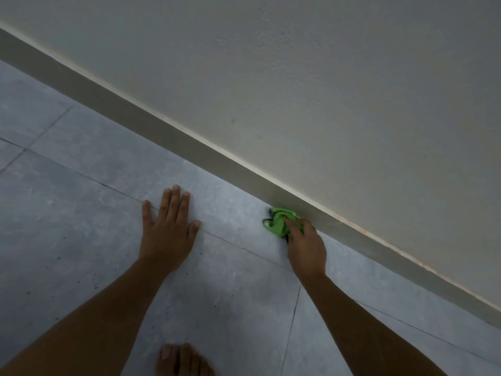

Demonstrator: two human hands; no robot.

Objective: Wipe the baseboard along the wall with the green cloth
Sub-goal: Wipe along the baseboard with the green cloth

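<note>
A grey-beige baseboard (168,131) runs diagonally from the upper left to the lower right, at the foot of a pale wall (325,90). My right hand (306,245) grips a bunched green cloth (279,222) and presses it against the bottom of the baseboard where it meets the floor. My left hand (168,226) lies flat on the grey tiles, fingers spread, palm down, well left of the cloth and holding nothing.
Grey floor tiles (81,213) with thin dark joints cover the lower left. A bare foot (181,359) shows at the bottom edge between my forearms. A reddish tint marks the baseboard's top edge at the right.
</note>
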